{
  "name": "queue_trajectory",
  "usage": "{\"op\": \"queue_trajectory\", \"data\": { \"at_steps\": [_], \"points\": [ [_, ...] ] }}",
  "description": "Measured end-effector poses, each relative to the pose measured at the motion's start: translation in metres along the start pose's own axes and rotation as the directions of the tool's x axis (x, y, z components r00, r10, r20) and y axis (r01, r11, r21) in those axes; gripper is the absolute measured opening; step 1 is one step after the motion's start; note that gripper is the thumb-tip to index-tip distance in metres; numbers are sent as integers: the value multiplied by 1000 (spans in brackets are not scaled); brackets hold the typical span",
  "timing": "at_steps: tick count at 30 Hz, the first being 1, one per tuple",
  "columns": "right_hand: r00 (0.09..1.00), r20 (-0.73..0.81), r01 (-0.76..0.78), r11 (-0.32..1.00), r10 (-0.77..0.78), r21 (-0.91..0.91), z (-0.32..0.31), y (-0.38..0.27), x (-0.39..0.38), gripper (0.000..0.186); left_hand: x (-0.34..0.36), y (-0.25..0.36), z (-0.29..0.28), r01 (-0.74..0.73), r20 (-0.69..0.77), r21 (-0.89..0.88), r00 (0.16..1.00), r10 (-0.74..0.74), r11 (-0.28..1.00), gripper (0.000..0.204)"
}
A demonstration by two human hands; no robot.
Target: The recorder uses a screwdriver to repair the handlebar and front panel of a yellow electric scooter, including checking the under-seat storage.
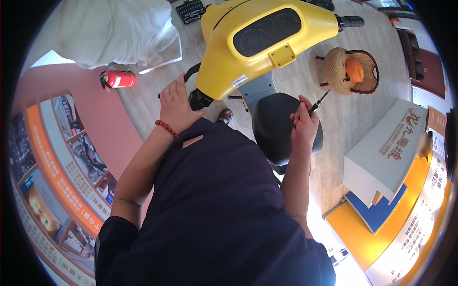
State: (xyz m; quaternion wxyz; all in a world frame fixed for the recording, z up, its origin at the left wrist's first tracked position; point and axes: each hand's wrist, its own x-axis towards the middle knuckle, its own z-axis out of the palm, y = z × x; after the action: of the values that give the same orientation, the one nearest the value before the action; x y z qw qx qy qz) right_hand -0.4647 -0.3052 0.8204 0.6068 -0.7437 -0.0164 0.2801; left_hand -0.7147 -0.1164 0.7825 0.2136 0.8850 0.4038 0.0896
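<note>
A yellow electric scooter stands in front of me, with a dark oval dashboard on top of its handlebar cover. My left hand wraps round its left handlebar grip, beside the black brake lever. A red bead bracelet circles that wrist. Over the black seat, my right hand is closed on a screwdriver; its metal shaft points up and to the right, away from the scooter. The screwdriver's tip touches nothing.
At the upper left are a red fire extinguisher and a white-draped object. A tool case lies open on the floor beyond. To the right stand a wicker chair holding an orange item, and a white counter.
</note>
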Motion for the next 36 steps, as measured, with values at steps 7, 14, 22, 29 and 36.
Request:
{"op": "queue_trajectory", "data": {
  "at_steps": [7,14,22,29,36],
  "points": [
    [995,-52,-73,989,80,125,-40,21,-2,22,0,2,2,7,2,39,1000,-7,999,96],
    [999,-28,-37,996,40,78,-41,27,5,22,0,0,4,-17,8,46,1000,17,999,99],
    [1000,14,-26,990,25,141,-48,30,6,22,0,3,2,-9,19,80,1000,7,997,100],
    [1000,17,-28,979,25,200,-52,33,8,22,-4,13,-3,90,99,-44,991,-85,995,81],
    [999,43,-30,976,21,218,-55,33,8,21,4,13,-12,42,143,58,988,-50,997,80]
  ]
}}
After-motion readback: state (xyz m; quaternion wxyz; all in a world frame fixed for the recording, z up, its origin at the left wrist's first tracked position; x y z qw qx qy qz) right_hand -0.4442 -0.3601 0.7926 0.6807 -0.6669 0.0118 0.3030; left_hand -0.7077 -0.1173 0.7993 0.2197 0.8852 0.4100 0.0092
